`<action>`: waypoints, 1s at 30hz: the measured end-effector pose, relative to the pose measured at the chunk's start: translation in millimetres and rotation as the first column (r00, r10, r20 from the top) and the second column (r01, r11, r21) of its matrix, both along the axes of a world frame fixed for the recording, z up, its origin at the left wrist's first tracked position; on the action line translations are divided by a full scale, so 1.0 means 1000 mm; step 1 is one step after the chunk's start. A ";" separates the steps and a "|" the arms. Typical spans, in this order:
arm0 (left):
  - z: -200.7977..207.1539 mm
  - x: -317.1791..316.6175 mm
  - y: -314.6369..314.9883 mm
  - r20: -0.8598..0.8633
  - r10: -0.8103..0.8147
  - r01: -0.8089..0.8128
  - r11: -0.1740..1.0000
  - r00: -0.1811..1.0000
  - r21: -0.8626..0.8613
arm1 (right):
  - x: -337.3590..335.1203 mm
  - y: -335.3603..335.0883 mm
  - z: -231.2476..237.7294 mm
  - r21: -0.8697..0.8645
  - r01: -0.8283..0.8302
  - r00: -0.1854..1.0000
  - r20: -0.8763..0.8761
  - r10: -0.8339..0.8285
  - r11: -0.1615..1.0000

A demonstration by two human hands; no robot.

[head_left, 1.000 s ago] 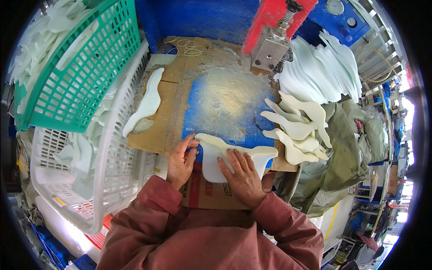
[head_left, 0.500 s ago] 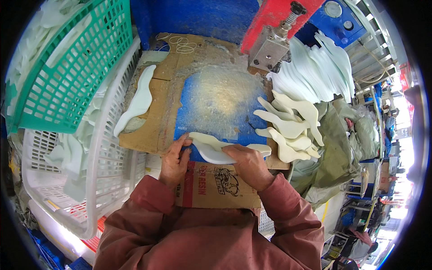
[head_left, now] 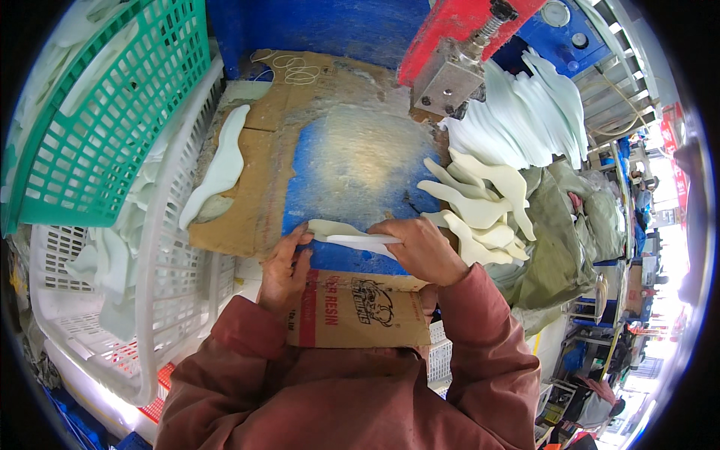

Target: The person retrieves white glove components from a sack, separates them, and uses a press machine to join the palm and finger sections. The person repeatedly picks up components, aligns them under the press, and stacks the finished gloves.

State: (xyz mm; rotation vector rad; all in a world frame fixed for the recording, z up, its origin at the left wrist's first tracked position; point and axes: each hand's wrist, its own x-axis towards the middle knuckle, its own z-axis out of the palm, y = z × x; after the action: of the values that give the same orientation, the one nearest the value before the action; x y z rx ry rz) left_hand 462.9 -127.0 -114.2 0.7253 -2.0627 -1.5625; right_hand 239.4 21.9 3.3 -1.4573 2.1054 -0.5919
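Between my hands, over the near edge of the blue work surface, is a wavy foam-like piece (head_left: 361, 240), pale cream above with a white strip along its near side. Whether it is one piece or two laid together, I cannot tell. My left hand (head_left: 285, 266) pinches its left end between thumb and fingers. Closed over its right end, my right hand (head_left: 424, 249) hides that tip. Several cream wavy pieces (head_left: 480, 210) lie in a loose heap just right of my right hand. A single white wavy piece (head_left: 223, 163) rests on cardboard to the left.
Pale dust (head_left: 360, 154) covers the blue sheet's middle. A red machine arm with a metal block (head_left: 448, 81) overhangs the back right, beside stacked white pieces (head_left: 525, 112). Green (head_left: 120, 120) and white (head_left: 176, 247) baskets stand left. Olive sacking (head_left: 562, 247) lies right.
The held piece has turned, so its broad white near face now appears as a narrow strip. My right hand has shifted slightly; the left keeps its grip. The whole view has moved a little.
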 end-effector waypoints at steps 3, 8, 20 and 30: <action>0.000 0.000 0.000 -0.008 -0.001 0.001 1.000 1.000 0.014 | -0.004 -0.006 0.003 0.018 -0.024 1.000 -0.016 0.024 1.000; 0.001 0.000 0.000 -0.063 -0.011 0.010 1.000 0.998 -0.015 | -0.009 -0.011 0.008 0.040 -0.034 0.999 -0.023 0.035 0.999; 0.002 0.002 -0.001 -0.075 -0.035 0.033 0.999 0.997 -0.018 | -0.026 -0.016 0.016 0.013 -0.034 0.999 -0.002 0.034 0.999; 0.005 0.003 -0.001 -0.016 -0.034 0.035 0.999 0.999 0.018 | -0.020 -0.019 0.077 -0.006 0.095 0.994 -0.049 -0.096 0.995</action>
State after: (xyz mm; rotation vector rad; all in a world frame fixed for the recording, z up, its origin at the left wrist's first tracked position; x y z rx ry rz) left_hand 466.4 -127.6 -108.7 0.6856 -2.0627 -1.6032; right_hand 219.7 3.3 79.9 -1.3926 2.2234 -0.6014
